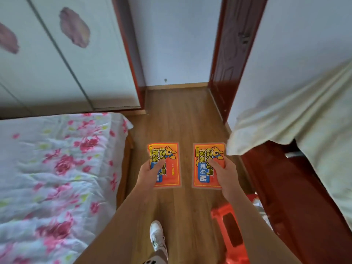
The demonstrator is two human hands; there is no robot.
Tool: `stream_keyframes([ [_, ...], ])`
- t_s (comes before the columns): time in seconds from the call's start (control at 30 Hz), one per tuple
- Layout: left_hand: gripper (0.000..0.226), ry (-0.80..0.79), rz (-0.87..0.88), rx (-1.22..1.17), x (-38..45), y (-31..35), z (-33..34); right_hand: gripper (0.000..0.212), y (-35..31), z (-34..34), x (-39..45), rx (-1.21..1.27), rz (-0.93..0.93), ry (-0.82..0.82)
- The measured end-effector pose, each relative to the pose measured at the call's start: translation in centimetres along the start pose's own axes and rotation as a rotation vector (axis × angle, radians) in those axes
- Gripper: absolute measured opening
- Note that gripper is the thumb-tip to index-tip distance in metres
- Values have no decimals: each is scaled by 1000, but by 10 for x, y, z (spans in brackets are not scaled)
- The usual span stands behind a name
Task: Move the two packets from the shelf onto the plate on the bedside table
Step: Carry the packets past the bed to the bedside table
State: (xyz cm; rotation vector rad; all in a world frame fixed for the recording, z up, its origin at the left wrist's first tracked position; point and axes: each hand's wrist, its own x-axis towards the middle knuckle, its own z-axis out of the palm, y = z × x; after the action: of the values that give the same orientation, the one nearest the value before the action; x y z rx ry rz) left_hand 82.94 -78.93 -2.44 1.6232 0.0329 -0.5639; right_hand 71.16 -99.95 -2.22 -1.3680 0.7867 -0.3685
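The left hand (150, 171) grips a flat, rectangular orange-and-yellow plastic packet (167, 164) printed with a cartoon animal and blue lettering, the thumb pressed across its face near the packet's left edge and the other fingers hidden beneath it. Most of this packet extends forward and to the right of the hand, held roughly level above the brown wooden plank floor (177, 115). The right hand (223, 173) holds a second, matching orange packet (206, 164) the same way, thumb on top near its right edge, with the packet reaching forward and to the left of the hand. The two packets lie side by side in the air, apart, with a strip of floor showing between them. A bed with a white, pink-flowered cover (57, 168) stands to the left, and dark red wooden furniture draped with a pale cloth (297, 119) to the right. A red plastic stool (231, 239) sits on the floor below the right forearm, and a white shoe (157, 235) shows at the bottom.
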Motion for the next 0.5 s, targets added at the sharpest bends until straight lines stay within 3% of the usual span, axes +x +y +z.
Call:
stream_keyframes([
  [0.3, 15, 99, -4, -95, 125, 32, -102, 5, -43, 151, 97, -107, 18, -82],
  [0.5, 23, 72, -8, -102, 206, 62, -136, 5, -62, 216, 157, -116, 21, -88],
])
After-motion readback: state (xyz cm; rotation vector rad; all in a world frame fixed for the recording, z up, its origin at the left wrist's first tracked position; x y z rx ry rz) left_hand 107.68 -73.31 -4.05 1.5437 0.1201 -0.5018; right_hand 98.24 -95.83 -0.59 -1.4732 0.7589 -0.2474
